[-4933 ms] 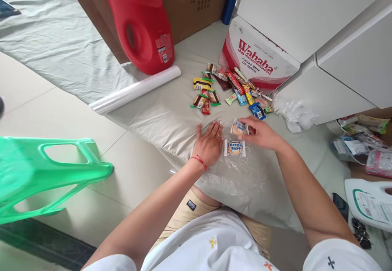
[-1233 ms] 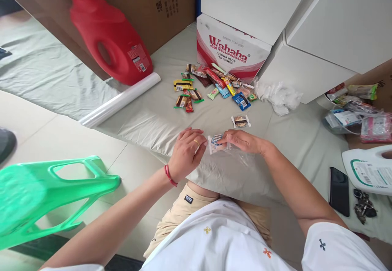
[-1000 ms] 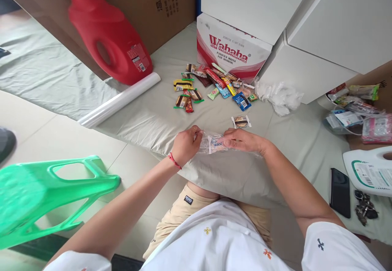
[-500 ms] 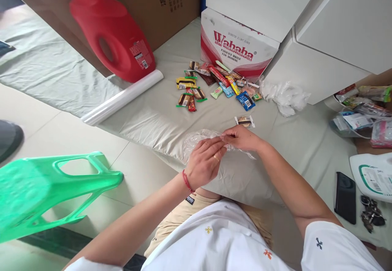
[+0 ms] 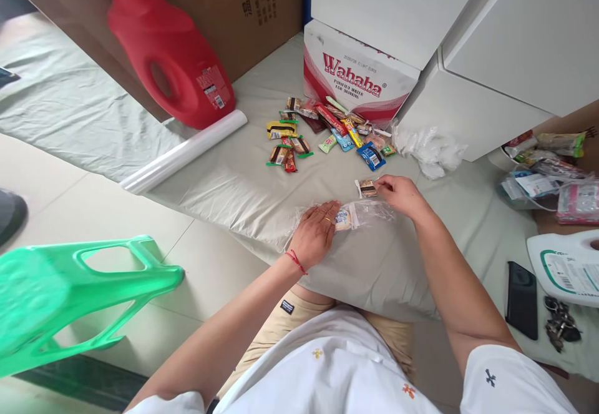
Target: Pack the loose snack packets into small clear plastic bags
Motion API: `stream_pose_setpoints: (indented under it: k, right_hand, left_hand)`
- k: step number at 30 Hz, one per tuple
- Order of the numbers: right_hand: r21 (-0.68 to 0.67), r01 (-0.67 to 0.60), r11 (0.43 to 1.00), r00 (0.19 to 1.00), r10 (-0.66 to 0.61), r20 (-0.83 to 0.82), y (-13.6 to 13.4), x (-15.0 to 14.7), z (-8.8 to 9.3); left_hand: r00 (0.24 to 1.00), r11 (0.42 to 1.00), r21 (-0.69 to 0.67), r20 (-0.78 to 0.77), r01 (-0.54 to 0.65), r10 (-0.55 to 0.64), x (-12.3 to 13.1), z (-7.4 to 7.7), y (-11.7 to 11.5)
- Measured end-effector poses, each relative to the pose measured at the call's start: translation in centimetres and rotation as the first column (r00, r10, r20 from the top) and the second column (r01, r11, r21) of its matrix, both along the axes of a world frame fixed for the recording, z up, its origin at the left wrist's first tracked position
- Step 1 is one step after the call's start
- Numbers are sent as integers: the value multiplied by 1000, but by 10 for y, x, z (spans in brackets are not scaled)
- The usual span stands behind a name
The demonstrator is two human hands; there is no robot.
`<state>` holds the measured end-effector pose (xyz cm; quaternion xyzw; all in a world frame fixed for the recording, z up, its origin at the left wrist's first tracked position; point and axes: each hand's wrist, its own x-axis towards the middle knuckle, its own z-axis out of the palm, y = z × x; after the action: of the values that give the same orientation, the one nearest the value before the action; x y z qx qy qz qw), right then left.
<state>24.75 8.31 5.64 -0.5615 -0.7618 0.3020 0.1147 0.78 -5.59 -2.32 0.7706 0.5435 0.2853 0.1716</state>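
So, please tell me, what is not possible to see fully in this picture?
Head view:
near packet: left end, covered by left fingers
far packet: right end, behind right fingers
red bottle: top, cut off by upper edge
white jug: right part, cut off by right edge

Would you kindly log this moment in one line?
left hand: over biscuit packet, clear plastic; right hand: at second packet; snack pile: beside Wahaha box
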Motion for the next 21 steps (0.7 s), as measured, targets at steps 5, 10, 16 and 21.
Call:
stream_pose_setpoints:
  k: [5, 10, 16, 21]
  right_hand:
    - [10, -304, 953, 945, 303, -125, -19, -9, -7]
    - [-286, -267, 920, 964, 251, -93, -20, 8, -18]
    - [-419, 92, 903, 917, -241, -319, -29, 52, -17]
    - [-376, 188, 907, 900, -313, -303, -42, 35, -23]
  left_hand:
    - [1000, 999, 34, -9, 9, -8, 0, -2, 0]
    - [997, 999, 28, -68, 23, -21, -1, -2, 1]
    - [995, 1000, 2, -97, 20, -20, -1, -1, 1]
    - [996, 1000, 1, -85, 13, -13, -1, -2, 1]
